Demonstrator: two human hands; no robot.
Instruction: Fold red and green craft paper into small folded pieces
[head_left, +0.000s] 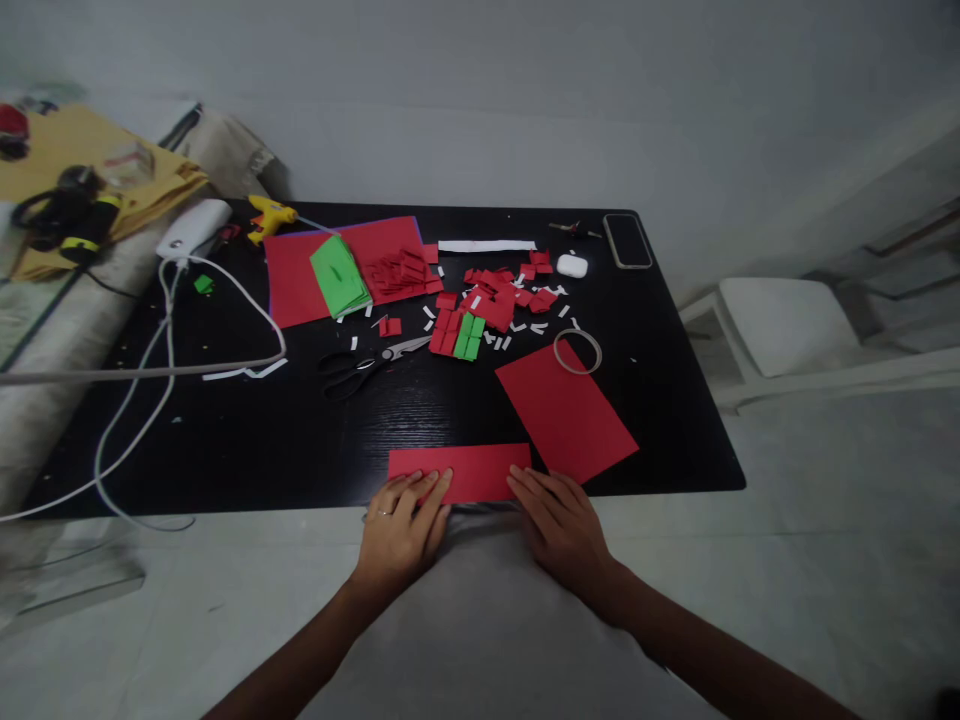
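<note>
A red paper strip (pixel 480 472) lies lengthwise along the near edge of the black table. My left hand (pixel 401 520), a ring on one finger, rests on its left end with the fingers stretched out flat. On the right end, the fingers of my right hand (pixel 562 515) lie flat too. The thumbs are partly hidden at the paper's near edge. A larger red sheet (pixel 566 410) lies at an angle just beyond my right hand, with a clear ring-shaped tape roll (pixel 577 352) over its far corner.
Beyond the strip are black-handled scissors (pixel 367 368), folded red pieces (pixel 491 300), a green folded piece (pixel 469 337) and white scraps. Farther back lie a green paper stack (pixel 340 277), a yellow glue gun (pixel 270 217) and a phone (pixel 628 242). White cables (pixel 171 330) cross the left side.
</note>
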